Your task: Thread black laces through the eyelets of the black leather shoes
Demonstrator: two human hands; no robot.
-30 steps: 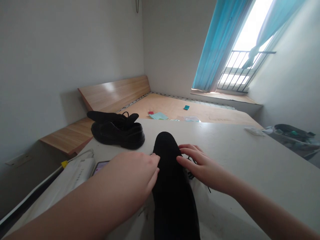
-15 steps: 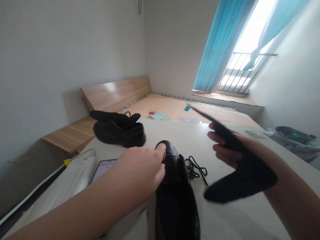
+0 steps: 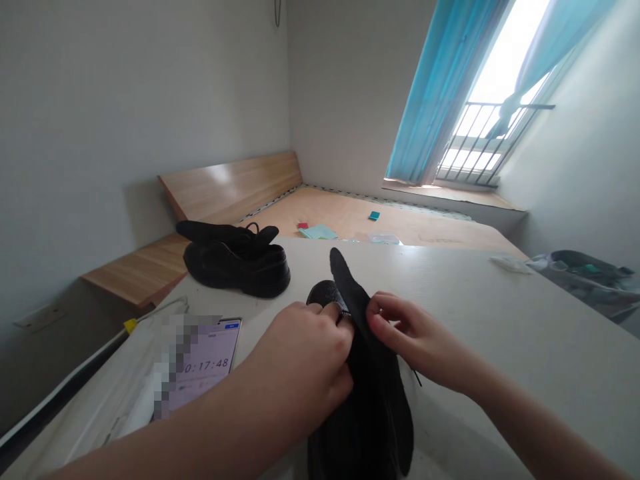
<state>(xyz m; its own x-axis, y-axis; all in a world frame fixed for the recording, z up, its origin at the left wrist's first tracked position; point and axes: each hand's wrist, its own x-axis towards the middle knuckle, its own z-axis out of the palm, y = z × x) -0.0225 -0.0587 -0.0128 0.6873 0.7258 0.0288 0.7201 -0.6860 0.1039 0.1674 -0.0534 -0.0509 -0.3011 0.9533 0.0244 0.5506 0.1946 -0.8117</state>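
Note:
A black leather shoe (image 3: pixel 325 440) lies in front of me on the white table, its toe pointing away. My left hand (image 3: pixel 317 343) is closed on its front part, fingers curled over the top near the opening. Between thumb and fingers my right hand (image 3: pixel 400 323) pinches the edge of a black insole (image 3: pixel 354 293). The insole stands tilted on its side over the right of the shoe, its tip rising above the toe. My hands and the insole hide much of the shoe's opening. Only a short end of black lace (image 3: pixel 417 378) shows beside the shoe.
A second black shoe (image 3: pixel 237 270) with an insole laid on top stands at the back left. Left of my arm lies a phone (image 3: pixel 213 350) with a running timer. The white table (image 3: pixel 480 300) borders a wooden bed board (image 3: pixel 345 207) holding small items.
My right hand has brought the insole leftward from beside the shoe to over it. My left hand has shifted from the toe toward the opening. The phone is less covered.

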